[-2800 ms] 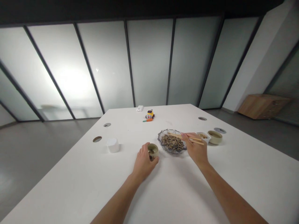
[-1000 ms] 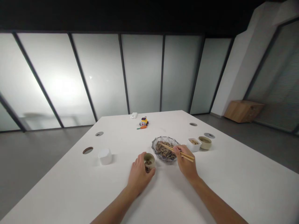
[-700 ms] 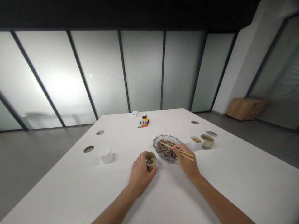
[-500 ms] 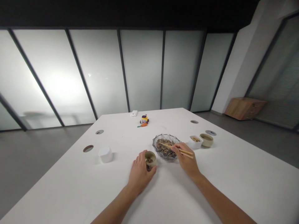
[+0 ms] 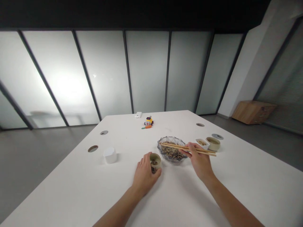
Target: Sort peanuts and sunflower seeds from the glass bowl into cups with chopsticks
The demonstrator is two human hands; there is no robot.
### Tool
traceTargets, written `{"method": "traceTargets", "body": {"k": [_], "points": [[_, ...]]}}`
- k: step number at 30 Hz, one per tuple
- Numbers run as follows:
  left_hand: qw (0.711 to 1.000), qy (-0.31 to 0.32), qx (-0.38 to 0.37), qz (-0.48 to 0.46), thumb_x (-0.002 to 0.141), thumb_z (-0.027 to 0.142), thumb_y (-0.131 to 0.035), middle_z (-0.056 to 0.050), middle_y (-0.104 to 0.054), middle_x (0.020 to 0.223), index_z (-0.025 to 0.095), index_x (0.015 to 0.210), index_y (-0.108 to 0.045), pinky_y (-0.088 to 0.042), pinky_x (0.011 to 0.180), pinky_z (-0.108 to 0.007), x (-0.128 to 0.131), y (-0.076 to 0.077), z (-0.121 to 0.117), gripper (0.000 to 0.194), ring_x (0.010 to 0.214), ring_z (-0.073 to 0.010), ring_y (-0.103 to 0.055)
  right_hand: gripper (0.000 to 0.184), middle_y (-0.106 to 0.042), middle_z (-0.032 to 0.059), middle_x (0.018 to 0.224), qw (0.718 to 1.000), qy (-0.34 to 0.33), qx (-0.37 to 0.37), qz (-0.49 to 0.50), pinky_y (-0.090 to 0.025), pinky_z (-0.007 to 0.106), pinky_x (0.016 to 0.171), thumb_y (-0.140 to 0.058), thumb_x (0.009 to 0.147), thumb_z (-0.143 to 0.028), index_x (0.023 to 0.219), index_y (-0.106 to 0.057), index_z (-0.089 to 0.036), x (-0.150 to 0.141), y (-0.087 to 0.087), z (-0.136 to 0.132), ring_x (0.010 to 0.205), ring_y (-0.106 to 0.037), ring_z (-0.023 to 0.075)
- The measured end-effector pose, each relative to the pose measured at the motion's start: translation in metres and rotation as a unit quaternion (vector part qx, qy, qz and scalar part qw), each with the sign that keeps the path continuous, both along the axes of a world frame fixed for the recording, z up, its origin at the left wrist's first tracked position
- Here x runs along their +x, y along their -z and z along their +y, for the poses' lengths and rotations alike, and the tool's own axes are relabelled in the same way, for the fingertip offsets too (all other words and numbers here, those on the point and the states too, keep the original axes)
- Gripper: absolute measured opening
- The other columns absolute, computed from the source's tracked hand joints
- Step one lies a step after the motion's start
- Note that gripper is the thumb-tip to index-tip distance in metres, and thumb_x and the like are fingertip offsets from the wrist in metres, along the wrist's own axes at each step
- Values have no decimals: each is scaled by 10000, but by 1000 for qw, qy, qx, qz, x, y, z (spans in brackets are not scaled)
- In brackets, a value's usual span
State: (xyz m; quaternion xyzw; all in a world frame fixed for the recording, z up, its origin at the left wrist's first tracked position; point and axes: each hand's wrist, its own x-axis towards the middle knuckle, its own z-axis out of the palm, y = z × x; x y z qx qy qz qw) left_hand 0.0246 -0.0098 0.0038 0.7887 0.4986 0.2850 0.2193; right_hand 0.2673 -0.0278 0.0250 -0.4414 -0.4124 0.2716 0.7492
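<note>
My left hand [image 5: 146,171] is wrapped around the side of a small green-grey cup [image 5: 159,161] standing on the table; a few sunflower seeds show inside it. My right hand [image 5: 200,160] grips a pair of wooden chopsticks [image 5: 180,146], held nearly level. Their tips reach over the left side of a clear glass bowl [image 5: 160,148], which holds a heap of striped sunflower seeds [image 5: 174,153]. Whether a seed is caught between the tips is too small to tell. Beyond my right hand sits a white square dish [image 5: 203,144] with pale brown pieces, touching or close to a second green-grey cup [image 5: 213,144].
A white lidless-looking block or upturned dish [image 5: 110,155] is at left on the white table [image 5: 127,201]. Farther back lie a yellow toy vehicle [image 5: 148,121], an orange-and-green carrot-like piece [image 5: 147,127] and a white box-shaped device [image 5: 138,115]. Round holes [image 5: 93,148] pierce the tabletop.
My right hand has shifted right and turned, and the chopsticks are now flatter, with their back ends farther right. The left hand stays on the cup. The whole view has slid slightly.
</note>
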Motion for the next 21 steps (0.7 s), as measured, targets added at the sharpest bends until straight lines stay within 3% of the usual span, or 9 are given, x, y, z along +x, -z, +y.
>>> {"method": "traceTargets", "body": {"k": [4, 6, 10, 14, 17, 21], "points": [[1000, -2, 3, 6, 836, 343, -651, -125, -601, 1434, 218, 1456, -450, -416, 1140, -452, 0, -1, -1, 664, 1316, -314, -570, 472, -675, 26, 781, 997, -74, -21, 20, -700, 403, 680, -816, 776, -681, 730, -696, -227, -7, -7, -5, 762, -720, 225], [1000, -1, 8, 4, 837, 337, -645, -123, -601, 1433, 219, 1462, -444, -419, 1135, -450, 0, 0, -1, 667, 1317, -312, -571, 505, -686, 38, 797, 997, -72, -22, 11, -693, 408, 670, -768, 799, -723, 736, -698, -227, -7, -9, -6, 753, -725, 230], [1000, 1, 1, 6, 838, 352, -648, -135, -598, 1433, 196, 1469, -440, -415, 1142, -465, 0, 0, 0, 683, 1317, -317, -568, 540, -716, 62, 791, 992, 47, -3, -116, -656, 405, 682, -625, 900, -752, 763, -711, -237, 7, -10, -7, 755, -724, 241], [1000, 5, -6, 4, 843, 377, -651, -143, -580, 1461, 188, 1480, -436, -406, 1157, -472, -1, -2, -1, 699, 1336, -323, -554, 538, -740, 68, 770, 924, 163, 10, -346, -581, 381, 691, -538, 977, -706, 806, -742, -238, 21, -8, -9, 736, -704, 238], [1000, 2, -2, 1, 842, 382, -655, -143, -583, 1457, 184, 1477, -445, -410, 1160, -479, -1, -2, -1, 698, 1337, -327, -558, 499, -735, 55, 769, 899, 163, 24, -406, -553, 364, 679, -516, 1016, -644, 813, -738, -246, 22, -6, -9, 718, -692, 225], [1000, 3, 3, -3, 836, 381, -665, -138, -592, 1445, 197, 1471, -457, -421, 1152, -484, -1, 0, 0, 693, 1328, -330, -571, 388, -743, 51, 828, 900, 125, 48, -414, -564, 356, 726, -561, 1030, -555, 866, -739, -252, 19, -2, -8, 769, -706, 222]]}}
